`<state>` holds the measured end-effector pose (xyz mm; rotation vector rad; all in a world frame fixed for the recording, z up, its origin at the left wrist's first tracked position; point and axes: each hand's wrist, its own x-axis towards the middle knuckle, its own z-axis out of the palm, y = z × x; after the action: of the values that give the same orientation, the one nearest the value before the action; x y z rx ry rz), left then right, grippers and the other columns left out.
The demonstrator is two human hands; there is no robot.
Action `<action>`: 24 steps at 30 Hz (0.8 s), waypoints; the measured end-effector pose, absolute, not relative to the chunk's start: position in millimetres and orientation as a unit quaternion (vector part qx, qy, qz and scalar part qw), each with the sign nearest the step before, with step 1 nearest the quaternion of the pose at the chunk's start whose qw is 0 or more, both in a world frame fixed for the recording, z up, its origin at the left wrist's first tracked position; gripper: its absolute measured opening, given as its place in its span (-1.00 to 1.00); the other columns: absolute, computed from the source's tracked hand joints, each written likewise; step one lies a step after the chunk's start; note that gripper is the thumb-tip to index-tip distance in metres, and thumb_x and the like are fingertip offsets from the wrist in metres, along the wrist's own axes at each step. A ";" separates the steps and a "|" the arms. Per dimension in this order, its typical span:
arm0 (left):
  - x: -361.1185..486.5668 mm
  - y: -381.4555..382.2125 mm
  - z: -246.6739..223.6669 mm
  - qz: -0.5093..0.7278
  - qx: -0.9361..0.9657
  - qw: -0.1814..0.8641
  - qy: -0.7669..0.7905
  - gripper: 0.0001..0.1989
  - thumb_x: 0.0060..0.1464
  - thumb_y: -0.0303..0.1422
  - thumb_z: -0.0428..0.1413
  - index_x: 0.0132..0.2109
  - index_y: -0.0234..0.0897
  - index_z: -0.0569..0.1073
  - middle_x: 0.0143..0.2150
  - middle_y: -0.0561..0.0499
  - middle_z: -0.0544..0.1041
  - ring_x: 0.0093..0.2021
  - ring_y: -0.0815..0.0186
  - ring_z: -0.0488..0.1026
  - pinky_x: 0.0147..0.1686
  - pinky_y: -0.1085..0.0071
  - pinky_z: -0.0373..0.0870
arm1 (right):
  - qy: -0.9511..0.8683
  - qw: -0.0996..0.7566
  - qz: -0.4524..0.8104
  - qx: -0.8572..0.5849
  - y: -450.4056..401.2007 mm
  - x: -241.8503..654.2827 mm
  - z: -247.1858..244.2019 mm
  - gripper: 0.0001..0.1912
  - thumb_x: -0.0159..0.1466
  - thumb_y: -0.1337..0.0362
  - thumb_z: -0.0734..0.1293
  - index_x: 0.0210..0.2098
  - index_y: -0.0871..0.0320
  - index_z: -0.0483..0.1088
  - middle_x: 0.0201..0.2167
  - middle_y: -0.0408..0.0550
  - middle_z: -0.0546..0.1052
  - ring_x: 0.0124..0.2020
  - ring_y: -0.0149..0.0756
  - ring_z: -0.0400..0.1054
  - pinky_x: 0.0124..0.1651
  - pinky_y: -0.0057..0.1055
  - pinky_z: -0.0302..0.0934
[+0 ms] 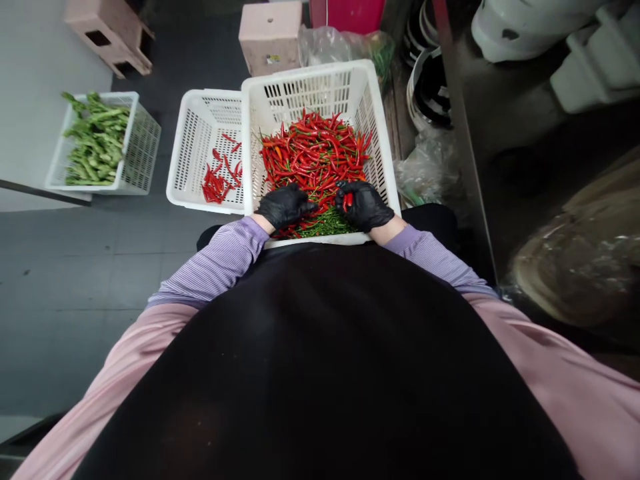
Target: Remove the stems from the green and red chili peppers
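Note:
A large white plastic basket (317,72) in front of me holds a heap of red chili peppers (320,147). Loose green stems (330,223) lie along its near side. My right hand (369,207), in a black glove, is closed around a few red chili peppers (347,200) over the near right part of the heap. Opposite it, my left hand (284,207), also gloved in black, has its fingers curled together just above the chilies and stems. What its fingertips hold, if anything, is too small to make out.
Left of the large basket, a second white basket (175,190) contains some red chilies. Farther left stands a crate (143,150) of green vegetables. Behind are pink stools (270,33) and a plastic bag (327,47). A metal table edge (467,147) runs along the right.

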<state>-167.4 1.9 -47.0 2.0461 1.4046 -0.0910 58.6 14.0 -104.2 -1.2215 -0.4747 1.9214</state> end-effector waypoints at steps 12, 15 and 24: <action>-165.5 13.9 -66.1 0.075 0.672 0.429 0.599 -0.73 0.35 -0.15 0.27 -0.19 -0.28 0.64 -0.35 -0.04 0.63 -0.26 0.19 0.59 -0.15 0.27 0.51 | -0.381 0.335 0.736 -0.448 -2.5 70.2 -98.6 -0.56 0.07 0.02 0.74 -0.40 0.05 0.47 -0.48 -0.25 0.48 -0.38 -0.33 0.30 -0.28 -0.34 0.31; -160.1 18.2 -55.6 0.186 0.585 0.528 0.587 -0.71 0.40 -0.16 0.21 -0.24 -0.26 0.56 -0.40 -0.04 0.58 -0.37 0.24 0.49 -0.24 0.22 0.49 | -0.444 0.319 0.727 -0.416 -3.1 56.4 -91.7 -0.61 0.07 0.09 0.75 -0.37 0.08 0.55 -0.33 -0.16 0.62 -0.14 -0.20 0.46 0.07 -0.20 0.43; -155.8 -8.5 -33.7 -0.087 0.814 0.196 0.540 -0.61 0.46 -0.38 0.05 0.22 -0.35 0.69 0.22 -0.31 0.65 0.23 -0.05 0.52 0.24 0.07 0.40 | -0.328 0.282 0.783 -0.448 -0.9 61.0 -94.6 -0.59 0.23 0.19 0.63 -0.51 0.06 0.35 -0.56 -0.26 0.36 -0.48 -0.40 0.19 -0.41 -0.42 0.16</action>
<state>-155.8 -8.5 -33.7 2.2799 1.5136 -0.2451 61.0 -0.9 -94.6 -1.1995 -0.8772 2.0961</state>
